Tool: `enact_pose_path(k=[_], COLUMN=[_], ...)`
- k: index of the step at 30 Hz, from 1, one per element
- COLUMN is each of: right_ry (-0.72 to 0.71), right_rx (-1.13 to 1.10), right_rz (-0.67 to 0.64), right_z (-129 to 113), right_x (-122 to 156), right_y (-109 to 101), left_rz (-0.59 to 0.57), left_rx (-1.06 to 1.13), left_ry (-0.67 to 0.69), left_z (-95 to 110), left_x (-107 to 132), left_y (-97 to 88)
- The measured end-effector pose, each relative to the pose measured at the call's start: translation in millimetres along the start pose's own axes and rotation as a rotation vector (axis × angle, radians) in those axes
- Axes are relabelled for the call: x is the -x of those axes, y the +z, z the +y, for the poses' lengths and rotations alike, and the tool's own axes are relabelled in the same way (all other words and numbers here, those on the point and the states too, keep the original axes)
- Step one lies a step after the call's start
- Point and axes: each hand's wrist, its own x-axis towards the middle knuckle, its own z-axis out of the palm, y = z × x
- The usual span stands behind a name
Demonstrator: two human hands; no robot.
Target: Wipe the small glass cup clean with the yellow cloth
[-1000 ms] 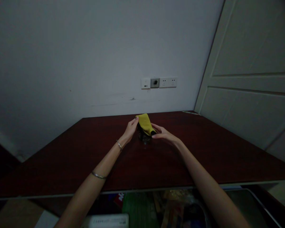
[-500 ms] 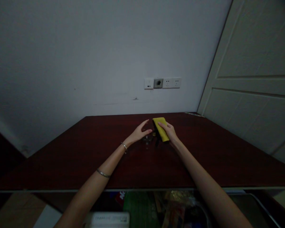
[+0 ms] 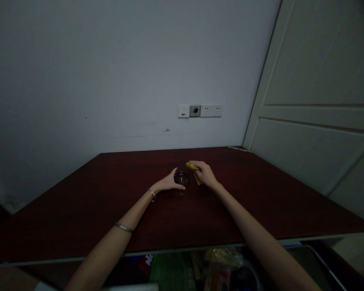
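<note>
A small round dark glass dish, which looks like an ashtray [image 3: 182, 179], rests on the dark red tabletop [image 3: 176, 222]. My left hand [image 3: 166, 183] curves around its left side, fingers at the back and thumb at the front edge. Just right of the dish, my right hand [image 3: 206, 174] grips a bunched yellow cloth [image 3: 197, 178]. Part of the cloth shows below the palm and part sticks out past the fingertips; the rest is hidden by the hand. Cloth and dish are slightly apart.
White wall sockets [image 3: 210, 111] are set above the table's back edge. A pale panelled door [image 3: 315, 105] stands at the right. Below the front edge, an open space holds a green item [image 3: 171, 273], a clear plastic bag [image 3: 223, 256] and other items.
My left hand has closed in around the glass dish. My right hand has turned over and lowered, and the yellow cloth, folded flat before, is now bunched under it. The view has shifted slightly.
</note>
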Motion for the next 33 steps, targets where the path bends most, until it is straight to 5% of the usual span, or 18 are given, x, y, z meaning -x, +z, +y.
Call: enact_pose_path(k=[7,12,19,25,33], right_ry=[-0.184,-0.218,-0.192,-0.066,0.044], right_rx=[0.171,0.297,0.473,0.729,0.798], right_rz=[-0.363,-0.495,-0.470,-0.424,-0.352], right_z=[-14,-18,-41,-85,-109], right_x=[-24,-29,-1,15,21], right_y=[16,10,-4,12,28], left_rz=[0.066,0.123,0.184,0.177,0.167], left_rx=[0.011,-0.030,-0.156,-0.194,-0.314], left_ry=[0.166,0.104,0.011,0.012,0.017], left_z=[6,6,1,2,6], left_x=[3,3,-1,0,-3], left_y=[5.7,8.6,11.8,11.1,12.0])
